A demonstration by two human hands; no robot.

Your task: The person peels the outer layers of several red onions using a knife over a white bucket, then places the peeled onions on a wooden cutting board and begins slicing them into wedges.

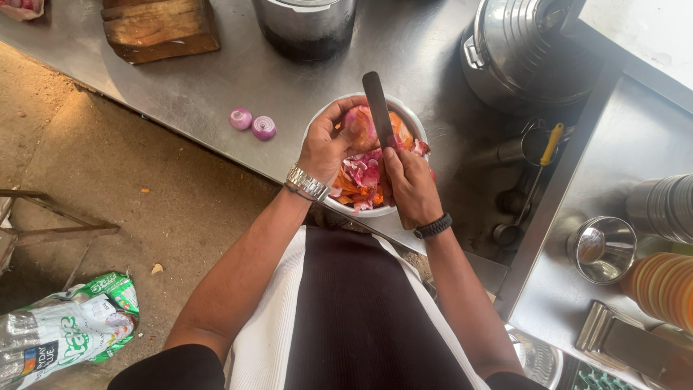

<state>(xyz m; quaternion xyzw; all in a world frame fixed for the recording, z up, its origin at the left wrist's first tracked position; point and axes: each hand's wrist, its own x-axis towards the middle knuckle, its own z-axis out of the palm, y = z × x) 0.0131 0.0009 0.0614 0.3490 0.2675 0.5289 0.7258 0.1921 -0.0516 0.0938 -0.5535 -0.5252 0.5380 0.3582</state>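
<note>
My left hand (328,144) holds a peeled red onion (359,124) over a white bowl (413,120) that is filled with onion skins and orange peelings. In my right hand (408,180) is a knife, its long dark blade (378,108) pointing away from me and resting against the onion. Two peeled small onions (253,123) lie on the steel counter (216,79), to the left of the bowl.
A wooden block (157,27) and a steel pot (306,25) stand at the counter's far side. A large steel vessel (530,50) is at the right, with ladles (538,162) below it. Steel cups (603,249) sit at the right. A printed plastic bag (68,328) lies on the floor.
</note>
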